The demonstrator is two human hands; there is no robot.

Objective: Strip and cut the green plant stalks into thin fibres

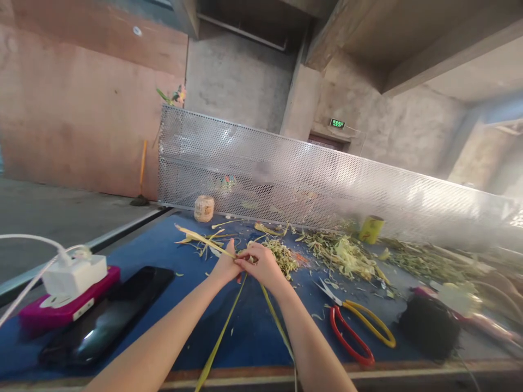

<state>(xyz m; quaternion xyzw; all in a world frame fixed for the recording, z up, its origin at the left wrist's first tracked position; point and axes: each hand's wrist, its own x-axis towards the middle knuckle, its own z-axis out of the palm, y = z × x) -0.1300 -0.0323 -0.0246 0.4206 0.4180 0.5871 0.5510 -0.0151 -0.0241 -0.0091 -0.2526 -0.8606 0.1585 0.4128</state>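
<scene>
My left hand and my right hand meet over the middle of the blue table, both closed on pale yellow-green plant strips that look like dried leaf or straw. A flat bundle of these strips sticks out from the left hand toward the upper left. One long strip trails down between my forearms to the table's near edge; another strip runs beside my right forearm. The exact joining point lies hidden under my fingers. Scissors with red and yellow handles lie spread to the right.
Plant scraps cover the back right. A perforated metal screen borders the far edge, with a twine roll and a yellow-green cylinder before it. Left lie a black phone and a magenta power strip; right, a black bundle.
</scene>
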